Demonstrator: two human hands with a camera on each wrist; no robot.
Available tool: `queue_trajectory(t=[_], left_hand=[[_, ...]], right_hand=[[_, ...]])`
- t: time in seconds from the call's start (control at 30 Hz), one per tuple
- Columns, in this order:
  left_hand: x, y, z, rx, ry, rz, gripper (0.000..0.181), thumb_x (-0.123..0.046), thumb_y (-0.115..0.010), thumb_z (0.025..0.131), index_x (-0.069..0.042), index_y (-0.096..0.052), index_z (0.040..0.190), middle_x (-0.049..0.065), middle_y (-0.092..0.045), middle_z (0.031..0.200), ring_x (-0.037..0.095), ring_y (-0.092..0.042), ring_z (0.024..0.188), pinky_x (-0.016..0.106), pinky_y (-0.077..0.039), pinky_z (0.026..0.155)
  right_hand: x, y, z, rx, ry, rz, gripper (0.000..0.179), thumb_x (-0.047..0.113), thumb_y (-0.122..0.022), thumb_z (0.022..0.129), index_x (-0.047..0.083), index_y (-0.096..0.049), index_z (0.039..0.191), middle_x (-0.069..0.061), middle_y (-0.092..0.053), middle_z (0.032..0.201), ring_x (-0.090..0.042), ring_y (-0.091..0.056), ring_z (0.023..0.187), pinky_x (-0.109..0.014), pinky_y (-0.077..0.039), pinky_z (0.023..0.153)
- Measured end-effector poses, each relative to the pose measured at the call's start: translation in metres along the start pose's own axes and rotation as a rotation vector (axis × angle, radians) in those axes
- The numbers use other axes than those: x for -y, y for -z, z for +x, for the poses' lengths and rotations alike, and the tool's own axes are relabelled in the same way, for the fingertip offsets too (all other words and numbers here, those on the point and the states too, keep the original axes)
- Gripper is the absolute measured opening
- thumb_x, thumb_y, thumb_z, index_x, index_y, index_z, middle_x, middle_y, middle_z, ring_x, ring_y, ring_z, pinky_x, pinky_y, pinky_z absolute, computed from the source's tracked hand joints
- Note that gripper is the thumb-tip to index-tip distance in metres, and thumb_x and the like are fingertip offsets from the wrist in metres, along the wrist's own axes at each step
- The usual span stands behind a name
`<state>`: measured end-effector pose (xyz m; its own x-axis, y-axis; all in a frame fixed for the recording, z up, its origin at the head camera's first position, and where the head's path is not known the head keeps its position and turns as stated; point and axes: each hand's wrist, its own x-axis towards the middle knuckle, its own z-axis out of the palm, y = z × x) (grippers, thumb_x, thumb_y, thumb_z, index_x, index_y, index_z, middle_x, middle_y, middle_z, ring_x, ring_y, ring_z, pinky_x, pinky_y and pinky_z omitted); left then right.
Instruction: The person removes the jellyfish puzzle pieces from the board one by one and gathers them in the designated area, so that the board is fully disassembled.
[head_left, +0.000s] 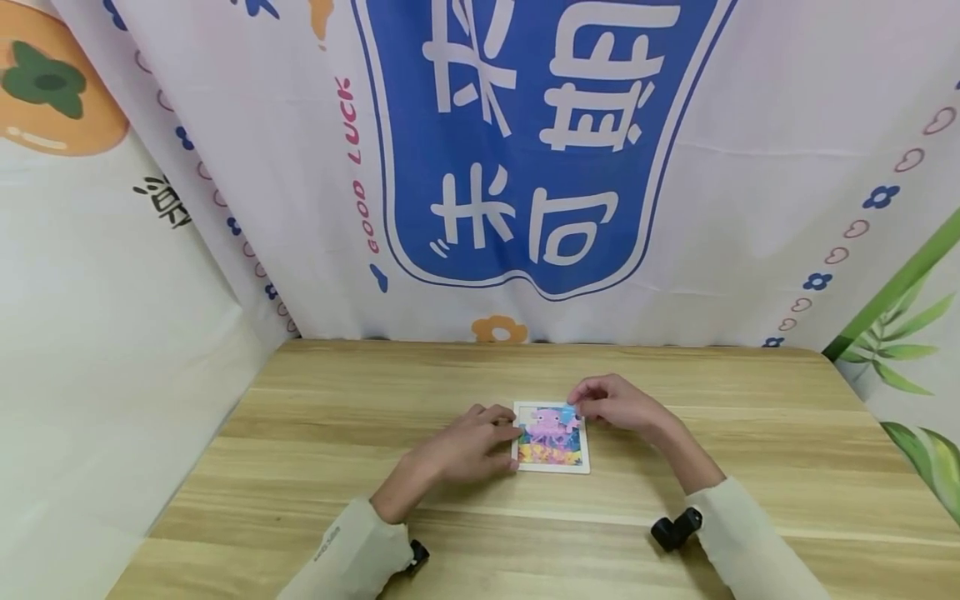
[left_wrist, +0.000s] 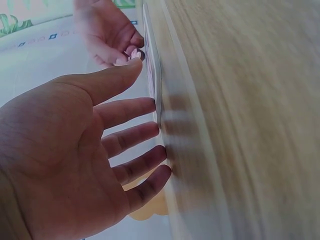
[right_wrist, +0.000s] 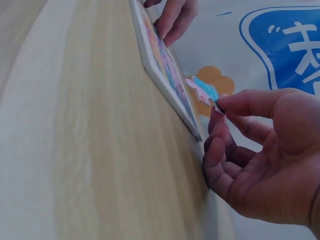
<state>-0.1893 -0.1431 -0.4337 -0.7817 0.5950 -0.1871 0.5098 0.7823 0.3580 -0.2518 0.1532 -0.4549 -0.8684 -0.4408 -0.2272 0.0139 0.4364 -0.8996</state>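
Note:
A small square jigsaw puzzle [head_left: 551, 452] with a white frame lies on the table, showing a pink creature over yellow and blue shapes. Between thumb and forefinger my right hand [head_left: 617, 403] pinches a blue and pink puzzle piece [right_wrist: 204, 91], held over the puzzle's upper right corner. Its other fingers curl beneath, as the right wrist view shows. My left hand [head_left: 472, 443] rests at the puzzle's left edge, its fingers spread and fingertips at the frame. In the left wrist view the left thumb [left_wrist: 112, 82] reaches toward the frame, and the palm holds nothing.
The wooden table [head_left: 337, 467] extends around the puzzle on all sides. Behind it hangs a white printed cloth [head_left: 720, 250] with a large blue panel. Black wrist cameras sit near both sleeves, one of them a black camera [head_left: 675, 530] by the right cuff.

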Motion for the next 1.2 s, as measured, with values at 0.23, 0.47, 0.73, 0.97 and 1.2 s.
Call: queue_trajectory(t=[0.23, 0.47, 0.73, 0.97, 1.2], left_hand=[[0.000, -0.002, 0.002, 0.001, 0.005, 0.009, 0.055, -0.040, -0.067, 0.107, -0.014, -0.059, 0.155, 0.006, -0.047, 0.166, 0.029, -0.046, 0.148, 0.049, -0.045, 0.122], [-0.001, -0.002, 0.001, 0.001, 0.003, 0.004, 0.055, -0.040, -0.067, 0.107, -0.014, -0.059, 0.155, 0.006, -0.048, 0.166, 0.029, -0.046, 0.150, 0.049, -0.045, 0.123], [-0.001, -0.001, 0.001, -0.002, 0.008, 0.003, 0.056, -0.041, -0.067, 0.107, -0.014, -0.059, 0.155, 0.006, -0.048, 0.166, 0.029, -0.046, 0.150, 0.049, -0.044, 0.123], [-0.001, -0.001, 0.000, -0.004, 0.006, 0.008, 0.055, -0.040, -0.067, 0.107, -0.014, -0.059, 0.155, 0.006, -0.048, 0.166, 0.030, -0.046, 0.150, 0.050, -0.045, 0.123], [-0.001, 0.000, -0.001, -0.004, -0.002, 0.009, 0.054, -0.040, -0.067, 0.107, -0.014, -0.059, 0.155, 0.005, -0.048, 0.165, 0.030, -0.046, 0.149, 0.049, -0.045, 0.122]], right_hand=[[-0.008, 0.010, -0.009, -0.006, 0.005, 0.018, 0.022, 0.011, -0.065, 0.105, -0.002, -0.071, 0.122, -0.006, -0.065, 0.101, -0.020, -0.055, 0.088, -0.028, -0.051, 0.071], [-0.017, 0.022, -0.017, -0.020, 0.015, -0.007, 0.021, 0.011, -0.064, 0.106, -0.002, -0.071, 0.120, -0.005, -0.064, 0.097, -0.018, -0.055, 0.084, -0.027, -0.052, 0.069], [-0.023, 0.034, -0.019, -0.054, 0.010, -0.054, 0.021, 0.008, -0.062, 0.106, -0.002, -0.072, 0.122, -0.008, -0.064, 0.098, -0.020, -0.056, 0.083, -0.026, -0.053, 0.068], [-0.027, 0.043, -0.008, -0.040, 0.046, -0.153, 0.019, 0.008, -0.061, 0.107, 0.001, -0.073, 0.121, -0.011, -0.065, 0.101, -0.022, -0.056, 0.082, -0.026, -0.053, 0.065], [-0.026, 0.047, 0.002, -0.005, 0.082, -0.187, 0.020, 0.006, -0.061, 0.107, -0.001, -0.072, 0.122, -0.012, -0.067, 0.105, -0.019, -0.054, 0.082, -0.025, -0.050, 0.064]])
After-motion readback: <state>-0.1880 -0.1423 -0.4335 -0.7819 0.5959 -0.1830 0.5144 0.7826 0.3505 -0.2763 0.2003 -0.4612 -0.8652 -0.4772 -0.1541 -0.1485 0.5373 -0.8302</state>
